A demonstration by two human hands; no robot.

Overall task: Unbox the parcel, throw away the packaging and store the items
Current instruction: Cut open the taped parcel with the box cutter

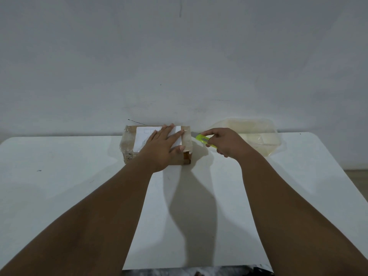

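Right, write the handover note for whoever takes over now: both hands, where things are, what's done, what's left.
Left hand: flat on top of the parcel, pressing its white label.
Right hand: grips the yellow-green cutter, blade pointing at the parcel's right end; contact unclear.
The parcel sits at the far edge of the table, still taped shut. A clear plastic tub stands to its right.
Done: nothing opened yet.
Left: cut the tape, empty the parcel, bin packaging, store items.

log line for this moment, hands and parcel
left hand: flat on parcel top | right hand: grips yellow cutter, blade toward parcel's right end | parcel: closed | clear tub: at right
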